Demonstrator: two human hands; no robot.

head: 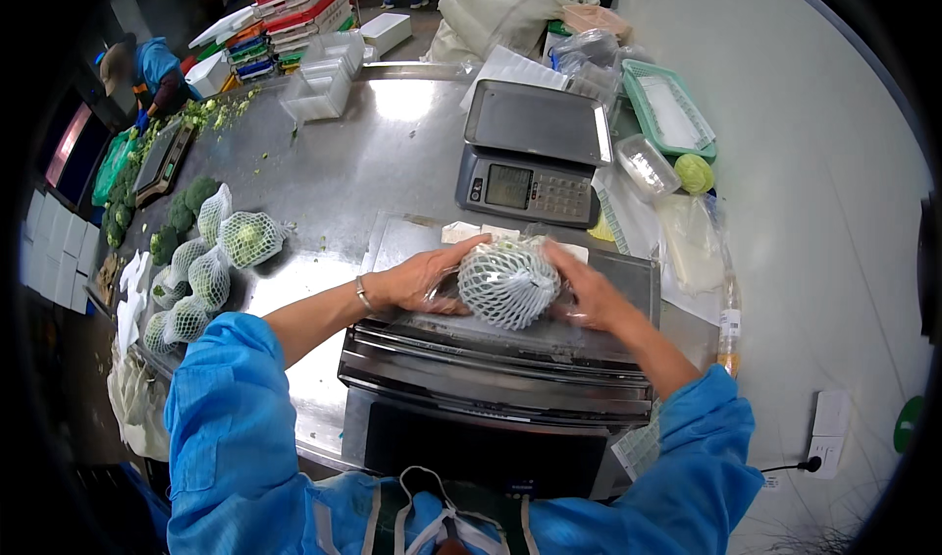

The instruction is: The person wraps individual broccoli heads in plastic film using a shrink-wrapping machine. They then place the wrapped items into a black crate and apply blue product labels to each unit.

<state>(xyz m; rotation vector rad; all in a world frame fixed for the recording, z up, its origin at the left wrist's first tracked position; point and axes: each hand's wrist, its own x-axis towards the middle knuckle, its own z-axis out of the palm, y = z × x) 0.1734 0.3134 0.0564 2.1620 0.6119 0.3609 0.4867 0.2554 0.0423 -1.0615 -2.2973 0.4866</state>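
Observation:
A round vegetable in a white foam net sleeve (pixel 508 283) is between my two hands, with clear film about it, over a film-wrapping machine (pixel 500 349). My left hand (pixel 434 275) grips its left side and my right hand (pixel 589 286), slightly blurred, is at its right side; some fingertips are hidden. Just beyond stands a digital weighing scale (pixel 537 143) with a bare metal pan. To the left, several net-sleeved vegetables (pixel 210 275) lie in a group beside broccoli heads (pixel 195 194).
A green plastic basket (pixel 668 106), a clear plastic tub (pixel 647 166) and a bag (pixel 690 242) lie along the right wall. White trays (pixel 324 84) stand at the table's back. A co-worker (pixel 158 76) bends by a second scale (pixel 165 161) at the far left.

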